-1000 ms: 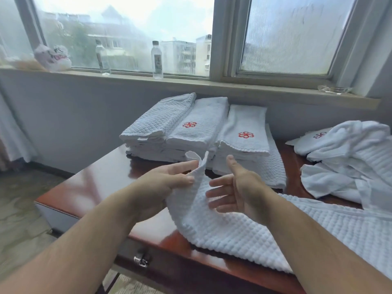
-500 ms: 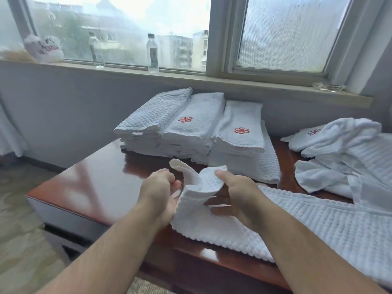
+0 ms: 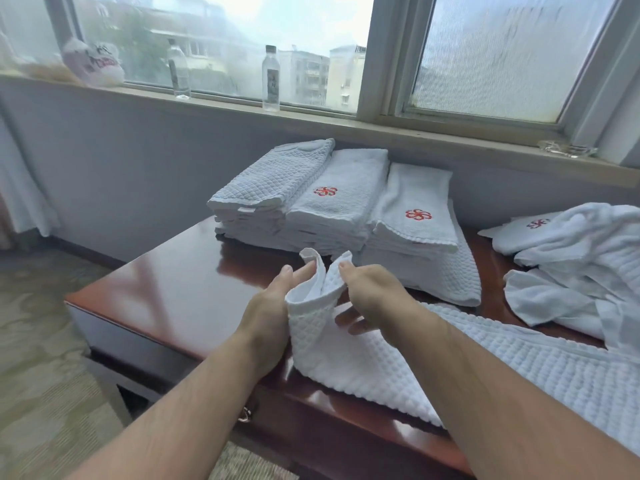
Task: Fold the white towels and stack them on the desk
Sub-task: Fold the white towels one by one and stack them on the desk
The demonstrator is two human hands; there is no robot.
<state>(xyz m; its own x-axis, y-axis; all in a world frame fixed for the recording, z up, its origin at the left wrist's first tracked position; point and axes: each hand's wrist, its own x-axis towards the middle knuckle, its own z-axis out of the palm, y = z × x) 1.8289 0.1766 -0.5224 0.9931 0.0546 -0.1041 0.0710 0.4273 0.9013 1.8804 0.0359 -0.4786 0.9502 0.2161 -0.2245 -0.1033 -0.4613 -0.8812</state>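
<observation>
Head view: towel (image 3: 346, 362) corner raised above the table (image 3: 180, 292).
It is pinched by the right hand (image 3: 374, 292) and touched by straight fingers (image 3: 299, 273) of the left hand (image 3: 270, 310).

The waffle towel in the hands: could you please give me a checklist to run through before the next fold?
1. Both hands at the waffle towel: ok. The left hand and right hand meet at its raised corner.
2. Firm pinch on that corner: cannot tell. The fingers that show look loose.
3. Towel spread flat: not ok. The corner is curled and the rest trails off to the right.
4. Bare desk to fold on: ok, to the left of the towel.
5. Folded stack ready to receive it: ok. It sits neat at the back of the desk.
</observation>
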